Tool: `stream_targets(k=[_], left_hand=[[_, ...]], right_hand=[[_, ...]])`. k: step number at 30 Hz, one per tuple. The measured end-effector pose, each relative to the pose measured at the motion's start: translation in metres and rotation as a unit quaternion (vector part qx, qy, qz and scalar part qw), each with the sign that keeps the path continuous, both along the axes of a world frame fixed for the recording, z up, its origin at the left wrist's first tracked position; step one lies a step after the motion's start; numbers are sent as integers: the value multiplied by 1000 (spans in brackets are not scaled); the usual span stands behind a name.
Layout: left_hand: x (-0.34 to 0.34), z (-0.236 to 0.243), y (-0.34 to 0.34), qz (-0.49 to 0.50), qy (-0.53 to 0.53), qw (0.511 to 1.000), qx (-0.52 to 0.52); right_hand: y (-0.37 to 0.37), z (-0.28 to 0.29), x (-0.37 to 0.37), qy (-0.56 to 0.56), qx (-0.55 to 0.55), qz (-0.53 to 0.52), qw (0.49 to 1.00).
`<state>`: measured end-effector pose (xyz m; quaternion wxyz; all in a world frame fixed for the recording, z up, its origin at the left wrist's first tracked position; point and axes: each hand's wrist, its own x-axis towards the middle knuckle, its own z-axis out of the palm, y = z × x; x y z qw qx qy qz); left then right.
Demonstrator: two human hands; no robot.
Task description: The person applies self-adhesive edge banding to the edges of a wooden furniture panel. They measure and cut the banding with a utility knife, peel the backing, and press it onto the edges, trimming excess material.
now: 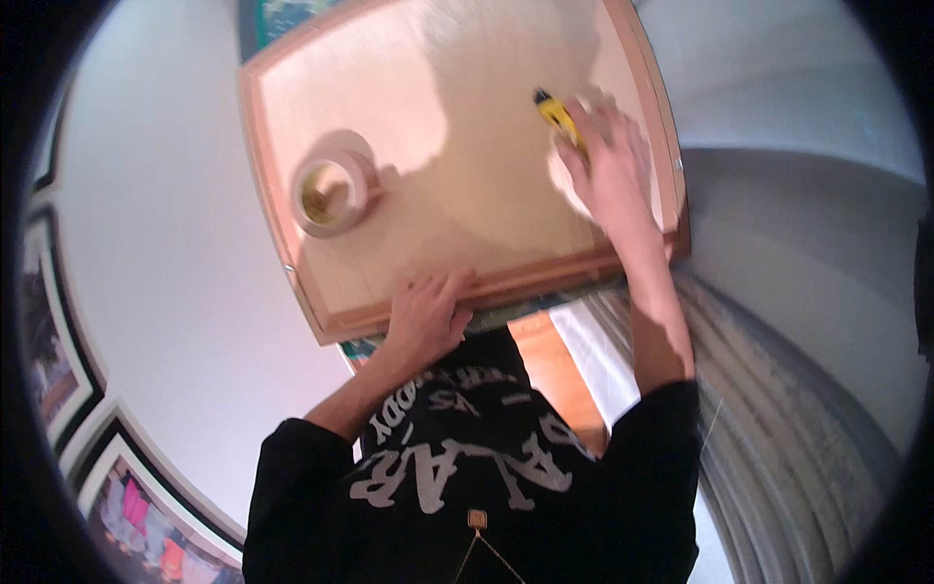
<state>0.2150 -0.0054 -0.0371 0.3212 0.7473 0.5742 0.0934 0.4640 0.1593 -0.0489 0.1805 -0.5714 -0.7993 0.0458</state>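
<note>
A shallow rectangular wooden frame [516, 280] with a pale flat back panel [467, 200] lies before me. My left hand [425, 311] grips its near rail left of the middle, fingers curled over the wood. Over the panel's right side, my right hand [615, 170] has its thumb and fingers around a yellow utility knife [557, 116]. The knife's black end points away and to the left; its rear part is hidden by the hand. On the panel's left side sits a wide roll of tape [366, 183], apart from both hands.
A green patterned surface [282, 14] shows beyond the frame's far left corner. Framed pictures [131, 516] stand or hang along the white surface on the left. Grey folded curtain-like material [759, 419] runs down the right. An orange surface [559, 375] lies below the near rail.
</note>
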Motion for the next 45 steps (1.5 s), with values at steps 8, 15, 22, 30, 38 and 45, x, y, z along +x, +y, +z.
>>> stream_targets(k=[8, 15, 22, 30, 38, 45], left_hand=[[-33, -26, -24, -59, 23, 996, 58], [-102, -15, -49, -7, 98, 995, -18], [-153, -18, -41, -92, 43, 984, -146], [-219, -10, -27, -224, -171, 959, 8], [-369, -33, 49, -75, -203, 966, -141], [-467, -43, 140, 90, -208, 973, -40]], right_hand=[[-4, -11, 7, -18, -69, -27, 997], [6, -28, -18, 71, 12, -58, 996], [-5, 3, -100, 619, -221, -257, 708], [-60, 31, -220, 614, -130, -305, 716], [-54, 60, -296, 573, -82, -372, 726], [7, 73, -338, 608, -51, -353, 709]])
